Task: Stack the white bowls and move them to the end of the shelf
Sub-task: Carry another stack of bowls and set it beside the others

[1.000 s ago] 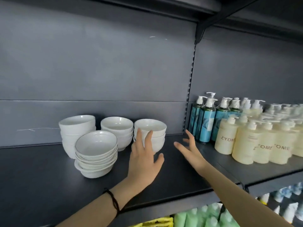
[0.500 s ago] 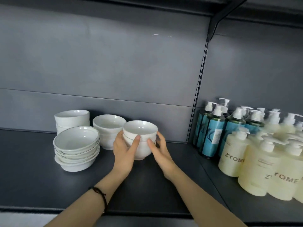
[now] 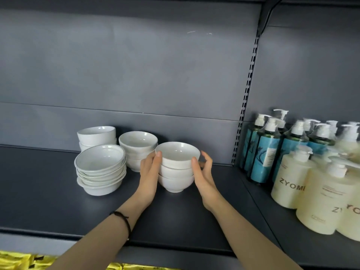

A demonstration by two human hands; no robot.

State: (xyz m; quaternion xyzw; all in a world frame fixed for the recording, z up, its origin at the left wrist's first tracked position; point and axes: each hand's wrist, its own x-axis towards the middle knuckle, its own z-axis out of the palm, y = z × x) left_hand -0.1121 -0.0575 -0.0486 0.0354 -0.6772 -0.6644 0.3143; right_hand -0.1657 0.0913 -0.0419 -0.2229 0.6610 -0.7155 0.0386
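Observation:
A stack of three white bowls (image 3: 176,172) stands on the dark shelf (image 3: 58,201). My left hand (image 3: 150,176) presses its left side, thumb on the top rim. My right hand (image 3: 202,176) cups the right side, fingers curled behind it. To the left stand a second stack of deep white bowls (image 3: 138,147), a back stack of white bowls (image 3: 96,135), and a front stack of several shallow rimmed bowls (image 3: 100,168).
Blue pump bottles (image 3: 261,152) and cream "ZYOME" pump bottles (image 3: 292,182) fill the adjoining shelf on the right. A slotted upright (image 3: 245,106) divides the two bays. Yellow packs (image 3: 17,262) lie on the shelf below. A grey back panel closes the rear.
Both hands reached in from open air and closed around the right stack of bowls. The stack now sits slightly nearer the front than before.

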